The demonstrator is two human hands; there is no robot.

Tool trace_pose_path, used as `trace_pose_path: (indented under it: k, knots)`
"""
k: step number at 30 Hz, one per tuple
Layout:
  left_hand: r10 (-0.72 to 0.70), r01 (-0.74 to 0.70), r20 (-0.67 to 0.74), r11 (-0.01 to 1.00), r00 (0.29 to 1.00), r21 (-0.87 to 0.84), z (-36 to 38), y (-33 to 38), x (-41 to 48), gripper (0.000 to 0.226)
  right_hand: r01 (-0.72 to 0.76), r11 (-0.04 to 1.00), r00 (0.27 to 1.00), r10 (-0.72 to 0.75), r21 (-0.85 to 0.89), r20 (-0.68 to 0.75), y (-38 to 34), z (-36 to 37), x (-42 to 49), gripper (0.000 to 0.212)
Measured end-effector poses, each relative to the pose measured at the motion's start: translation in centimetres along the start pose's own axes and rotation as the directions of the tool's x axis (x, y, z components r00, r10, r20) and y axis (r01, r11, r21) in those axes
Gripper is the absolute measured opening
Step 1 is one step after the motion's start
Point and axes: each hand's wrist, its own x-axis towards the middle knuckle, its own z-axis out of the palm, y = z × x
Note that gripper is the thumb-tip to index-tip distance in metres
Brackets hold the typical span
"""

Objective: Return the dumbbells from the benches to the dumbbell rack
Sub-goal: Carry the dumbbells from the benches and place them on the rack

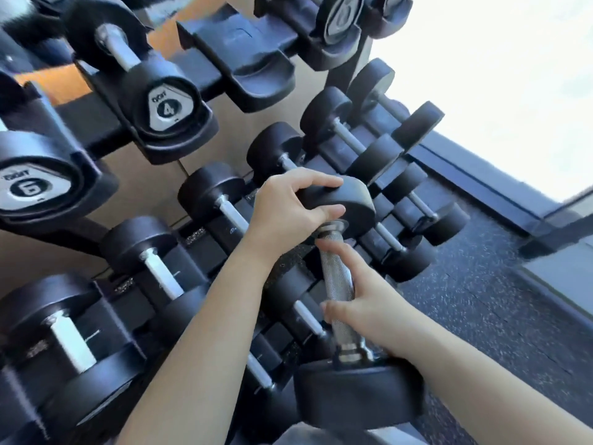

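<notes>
Our right hand (362, 303) is wrapped around the knurled steel handle (337, 284) of the dumbbell (345, 290) we are holding, fingers curled over the lower half of the bar, thumb side up. Our left hand (288, 207) is clamped on the dumbbell's far head (345, 202), fingers over its rim and thumb pressed near the collar. The near head (359, 396) hangs just below our right wrist, close to the camera. The dumbbell is held in the air over the lower tier of the dumbbell rack (224, 220), tilted so its handle runs away from us; we cannot tell whether the far head touches the rack. Behind our left hand a row of black round-headed dumbbells (211, 191) lies in the lower cradles, running off to both sides. Above and to the left of that hand, on the upper tier, sit a dumbbell marked 4 (167, 107) and another marked 6 (30, 187), with an empty saddle (253, 75) beside the 4. To the right of our right hand lies dark speckled rubber flooring (497, 300), and beyond it a bright window (513, 75) with a dark frame along its base.
</notes>
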Motion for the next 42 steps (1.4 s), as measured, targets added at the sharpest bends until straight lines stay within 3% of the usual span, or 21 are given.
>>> trace_pose_path:
  k: [7,18,23,30,42]
  knots:
    - [-0.03,0.035,-0.137,0.999,0.99,0.032,-0.4,0.0,5.9,0.029,0.023,0.994,0.992,-0.009,-0.108,0.128,-2.5,-4.7,5.7,0.076]
    - [-0.074,0.094,-0.23,0.993,0.97,0.078,-3.1,-1.7,6.6,0.03,0.03,0.995,0.974,-0.007,-0.097,0.226,-4.2,-3.7,8.9,0.074]
    - [-0.112,0.124,-0.224,0.992,0.968,0.04,-3.9,-2.9,5.2,0.029,-0.029,0.994,0.967,0.055,-0.103,0.251,-4.5,-2.1,8.3,0.074]
    - [-0.104,0.115,-0.208,0.993,0.972,0.039,-6.0,-4.4,3.0,0.031,-0.014,0.995,0.974,0.035,-0.095,0.224,-5.0,1.4,7.5,0.076]
    - [-0.089,0.092,-0.115,0.996,0.989,0.02,-6.3,-5.3,1.2,0.03,-0.13,0.991,0.973,0.124,0.018,0.193,-4.5,4.0,5.4,0.076]
